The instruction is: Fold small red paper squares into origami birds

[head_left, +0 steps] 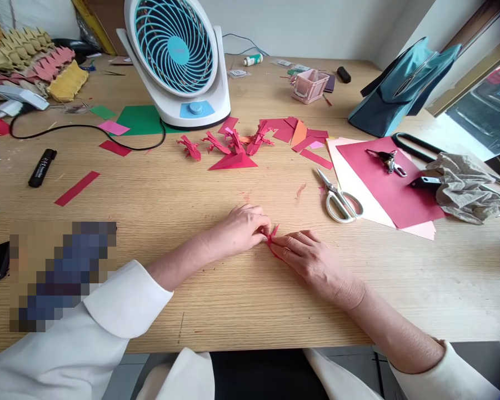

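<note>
Between my two hands, low over the wooden table, is a small folded red paper piece [274,230] with a thin pointed tip sticking up. My left hand [250,226] pinches it from the left with thumb and forefinger. From the right, my right hand [306,253] presses its fingers onto the other side of it; most of the piece is covered by the fingers. Farther back, in front of the fan, stand several small folded red paper figures [234,147]. White-handled scissors [342,201] lie with closed blades to the right of my hands.
A white and blue fan [179,53] stands at the back. Red paper sheets [383,178], keys [386,161] and crumpled grey cloth [469,186] lie at right, below a teal bag [400,89]. A black marker [42,168], a red paper strip [77,188] and a cord [87,129] lie left.
</note>
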A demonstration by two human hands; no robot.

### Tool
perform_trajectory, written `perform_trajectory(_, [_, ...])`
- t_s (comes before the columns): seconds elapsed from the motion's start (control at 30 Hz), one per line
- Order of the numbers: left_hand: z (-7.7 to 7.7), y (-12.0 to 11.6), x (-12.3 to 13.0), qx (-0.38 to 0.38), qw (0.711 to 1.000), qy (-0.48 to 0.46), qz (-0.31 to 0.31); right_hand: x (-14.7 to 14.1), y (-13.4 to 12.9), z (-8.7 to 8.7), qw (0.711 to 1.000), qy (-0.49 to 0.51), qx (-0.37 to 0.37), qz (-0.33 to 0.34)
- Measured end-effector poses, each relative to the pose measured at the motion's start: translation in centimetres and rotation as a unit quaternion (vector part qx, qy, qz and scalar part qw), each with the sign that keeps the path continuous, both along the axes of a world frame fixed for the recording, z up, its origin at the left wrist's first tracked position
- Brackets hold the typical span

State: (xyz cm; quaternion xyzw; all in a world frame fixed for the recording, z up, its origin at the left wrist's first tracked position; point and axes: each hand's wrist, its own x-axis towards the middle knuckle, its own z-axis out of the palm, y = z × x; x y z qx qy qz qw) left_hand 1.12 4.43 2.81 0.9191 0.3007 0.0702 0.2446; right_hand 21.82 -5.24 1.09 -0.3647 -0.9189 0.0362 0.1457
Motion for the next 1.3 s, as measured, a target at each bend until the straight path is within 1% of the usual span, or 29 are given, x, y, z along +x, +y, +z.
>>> perform_trajectory(0.1, [0.7, 1.2, 0.7, -0.030, 0.999, 0.024, -0.034, -0.1, 0.1, 0.1, 1.000, 0.005, -0.006, -0.004])
perform_trajectory(0.2, [1.5, 2.2, 1.7, -0.111, 0.989, 0.083, -0.045, -0.1, 0.1, 0.1, 1.000, 0.006, -0.013, -0.005])
perform_trajectory(0.27, [2.0, 2.6, 2.4, -0.142, 0.982, 0.112, -0.058, -0.1, 0.1, 0.2, 1.000, 0.007, -0.022, -0.007])
perform_trajectory(0.37, [2.2, 2.9, 2.9, -0.145, 0.978, 0.135, -0.065, -0.1, 0.2, 0.3, 0.999, 0.017, -0.035, -0.011])
perform_trajectory(0.47, [2.1, 2.7, 2.9, -0.133, 0.980, 0.139, -0.054, -0.1, 0.2, 0.4, 0.999, 0.023, -0.039, -0.009])
perform_trajectory(0.53, [2.0, 2.3, 2.6, -0.113, 0.982, 0.143, -0.041, -0.1, 0.2, 0.4, 0.999, 0.021, -0.038, -0.008])
perform_trajectory(0.6, [1.8, 1.7, 2.3, -0.077, 0.987, 0.137, -0.033, -0.1, 0.2, 0.3, 0.999, 0.019, -0.034, -0.009])
perform_trajectory(0.7, [1.4, 0.5, 1.5, 0.001, 0.995, 0.090, -0.039, -0.2, 0.3, 0.2, 1.000, 0.018, -0.020, -0.010])
perform_trajectory(0.77, [0.9, -0.4, 1.0, 0.063, 0.995, 0.067, -0.032, -0.2, 0.2, 0.2, 1.000, 0.018, -0.009, -0.012])
perform_trajectory(0.9, [-0.5, -1.9, 0.1, 0.182, 0.983, 0.025, -0.011, -0.2, 0.2, 0.3, 1.000, 0.012, -0.012, -0.016])
perform_trajectory(1.03, [-1.8, -2.9, -0.6, 0.305, 0.952, -0.010, -0.006, -0.2, 0.1, 0.3, 0.999, 0.010, -0.022, -0.024])
perform_trajectory(1.1, [-2.2, -3.2, -0.7, 0.327, 0.945, -0.022, -0.003, -0.2, 0.1, 0.2, 0.999, 0.009, -0.027, -0.026])
perform_trajectory(1.3, [-2.5, -3.5, -0.8, 0.303, 0.952, -0.052, 0.006, -0.1, 0.1, 0.1, 0.999, 0.016, -0.029, -0.033])
